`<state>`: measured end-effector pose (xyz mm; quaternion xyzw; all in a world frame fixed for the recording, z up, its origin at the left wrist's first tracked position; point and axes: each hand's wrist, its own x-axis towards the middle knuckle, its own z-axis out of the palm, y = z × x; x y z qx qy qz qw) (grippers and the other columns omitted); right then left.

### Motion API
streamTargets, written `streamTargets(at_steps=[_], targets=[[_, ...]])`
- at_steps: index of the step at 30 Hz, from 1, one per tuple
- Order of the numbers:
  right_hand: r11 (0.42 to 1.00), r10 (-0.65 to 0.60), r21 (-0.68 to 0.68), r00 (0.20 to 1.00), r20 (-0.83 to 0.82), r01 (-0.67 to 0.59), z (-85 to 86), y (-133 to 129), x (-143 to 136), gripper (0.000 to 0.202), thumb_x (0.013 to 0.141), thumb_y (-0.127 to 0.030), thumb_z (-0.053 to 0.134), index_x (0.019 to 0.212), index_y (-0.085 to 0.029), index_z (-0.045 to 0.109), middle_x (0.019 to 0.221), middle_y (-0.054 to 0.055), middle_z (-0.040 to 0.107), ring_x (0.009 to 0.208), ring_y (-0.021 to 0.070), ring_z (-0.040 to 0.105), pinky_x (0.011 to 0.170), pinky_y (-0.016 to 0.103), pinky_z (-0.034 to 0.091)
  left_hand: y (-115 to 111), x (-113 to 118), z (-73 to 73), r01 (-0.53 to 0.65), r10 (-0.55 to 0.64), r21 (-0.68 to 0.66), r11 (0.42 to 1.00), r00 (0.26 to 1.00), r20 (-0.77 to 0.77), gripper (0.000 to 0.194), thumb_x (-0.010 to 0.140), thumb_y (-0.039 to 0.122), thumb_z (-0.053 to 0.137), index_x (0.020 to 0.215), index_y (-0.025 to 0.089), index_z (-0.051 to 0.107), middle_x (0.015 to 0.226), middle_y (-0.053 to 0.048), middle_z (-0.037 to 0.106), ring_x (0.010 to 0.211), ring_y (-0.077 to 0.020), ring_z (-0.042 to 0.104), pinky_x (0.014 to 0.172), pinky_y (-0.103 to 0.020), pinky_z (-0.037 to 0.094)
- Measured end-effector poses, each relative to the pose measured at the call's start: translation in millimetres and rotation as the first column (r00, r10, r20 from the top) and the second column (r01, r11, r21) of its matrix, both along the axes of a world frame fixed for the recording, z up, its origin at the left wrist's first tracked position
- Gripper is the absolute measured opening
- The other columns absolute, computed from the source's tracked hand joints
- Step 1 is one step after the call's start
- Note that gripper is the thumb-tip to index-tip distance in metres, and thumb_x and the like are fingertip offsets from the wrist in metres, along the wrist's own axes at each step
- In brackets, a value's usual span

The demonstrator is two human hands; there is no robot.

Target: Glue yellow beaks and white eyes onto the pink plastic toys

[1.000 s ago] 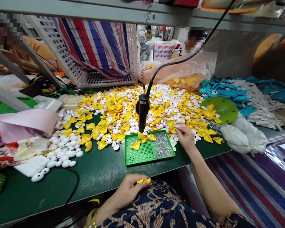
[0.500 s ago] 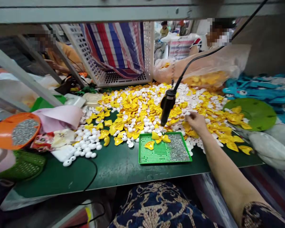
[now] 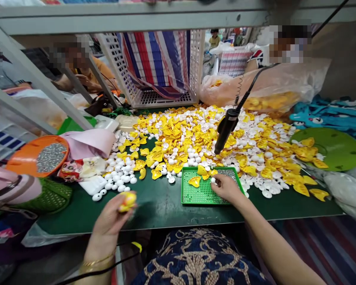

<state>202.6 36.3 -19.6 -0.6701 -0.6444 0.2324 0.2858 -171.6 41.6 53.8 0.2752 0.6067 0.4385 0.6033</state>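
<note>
Near the table's front edge, my left hand [image 3: 111, 215] is closed round a yellow plastic piece [image 3: 127, 201], slightly blurred. My right hand [image 3: 227, 188] is over the green perforated tray [image 3: 182, 194], its fingers pinched on a small white round plastic piece [image 3: 213, 180]. In that tray lie several yellow shell-like pieces [image 3: 194, 181] and many small silvery screws [image 3: 229, 173], partly hidden by my right hand. A black electric screwdriver [image 3: 225, 130] hangs on its cord just behind the tray.
A big heap of yellow and white plastic parts [image 3: 178, 134] spreads behind the tray. White balls [image 3: 121, 176] lie to the left, near an orange dish [image 3: 23, 158] of screws. A green round lid [image 3: 338, 152] stands right. Co-workers sit beyond the table.
My left hand has come into view holding the yellow piece. My right hand has moved from the heap toward me, over the tray, with the white piece. The camera view has shifted.
</note>
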Motion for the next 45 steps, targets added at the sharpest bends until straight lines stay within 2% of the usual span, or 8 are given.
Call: streamTargets(at_steps=[3,8,15,20,26,35,40,45], targets=[[0.997,-0.038,0.061,0.999,0.020,0.037,-2.8,8.2,-4.8,0.029,0.073,-0.031,0.048,0.089,-0.015,0.067,0.065,0.006,0.063,0.056,0.0178,0.054,0.055,0.029,0.038,22.2,56.0,-7.6,0.423,-0.413,0.024,0.906,0.894,-0.175,0.032,0.069,0.039,0.073,0.082,0.012,0.064,0.067,-0.006,0.068,0.048,-0.0110,0.058,0.037,-0.015,0.033],[0.994,0.110,0.005,0.994,-0.024,-0.110,-6.4,40.8,-18.6,0.034,0.067,-0.027,0.050,0.092,-0.017,0.070,0.062,0.003,0.065,0.053,0.0176,0.056,0.054,0.028,0.040,36.3,102.5,-23.7,0.718,-0.707,-0.126,0.684,0.612,-0.354,0.028,0.080,0.038,0.062,0.066,0.015,0.054,0.053,0.000,0.058,0.041,-0.0094,0.054,0.037,-0.017,0.035],[0.978,-0.205,-0.061,0.961,-0.184,0.197,10.6,55.4,4.5,0.040,0.064,-0.043,0.058,0.089,-0.015,0.073,0.056,0.005,0.063,0.054,0.0218,0.057,0.050,0.032,0.039,27.2,84.5,-34.2,0.701,-0.675,-0.118,0.703,0.606,-0.420,0.029,0.084,0.038,0.057,0.066,0.015,0.052,0.057,0.002,0.055,0.043,-0.0086,0.052,0.040,-0.018,0.037],[0.954,0.107,-0.199,0.875,-0.473,-0.225,1.7,9.5,-26.9,0.043,0.068,-0.044,0.061,0.099,-0.017,0.071,0.060,0.005,0.064,0.052,0.0217,0.058,0.047,0.032,0.040,38.7,66.6,-41.3,0.688,-0.657,-0.182,0.703,0.529,-0.537,0.028,0.082,0.034,0.057,0.063,0.015,0.052,0.053,0.002,0.053,0.041,-0.0092,0.052,0.040,-0.018,0.034],[0.877,0.451,-0.147,0.889,-0.082,-0.458,1.1,10.3,-63.7,0.022,0.067,-0.014,0.057,0.079,-0.022,0.073,0.076,0.007,0.071,0.065,0.0209,0.062,0.060,0.032,0.044,76.1,87.4,-45.4,0.714,-0.645,-0.172,0.679,0.466,-0.606,0.026,0.080,0.031,0.059,0.060,0.015,0.052,0.051,0.002,0.052,0.041,-0.0102,0.049,0.042,-0.020,0.034],[0.990,-0.082,0.107,0.993,-0.086,0.091,18.0,46.0,-40.8,0.048,0.078,-0.034,0.048,0.115,-0.010,0.067,0.088,0.013,0.069,0.069,0.0213,0.060,0.066,0.035,0.047,118.0,88.6,-30.5,0.612,-0.434,-0.002,0.791,0.559,-0.707,0.033,0.083,0.030,0.057,0.057,0.018,0.040,0.047,0.005,0.042,0.044,-0.0088,0.046,0.044,-0.020,0.027],[0.998,0.037,-0.055,0.998,-0.041,-0.039,-6.7,6.4,-37.6,0.047,0.076,-0.035,0.047,0.110,-0.011,0.070,0.082,0.012,0.069,0.065,0.0212,0.060,0.064,0.035,0.048,106.4,100.0,-33.1,0.715,-0.621,-0.083,0.694,0.536,-0.572,0.028,0.079,0.031,0.059,0.059,0.017,0.047,0.051,0.001,0.053,0.042,-0.0092,0.048,0.043,-0.021,0.032],[0.999,-0.041,0.020,0.998,0.056,0.040,-29.0,-15.8,-33.7,0.044,0.080,-0.037,0.045,0.107,-0.013,0.070,0.089,0.014,0.070,0.073,0.0239,0.064,0.069,0.038,0.050,98.2,108.3,-36.4,0.842,-0.729,-0.121,0.526,0.373,-0.574,0.027,0.076,0.039,0.063,0.066,0.014,0.061,0.054,0.001,0.056,0.046,-0.0107,0.048,0.046,-0.023,0.033]])
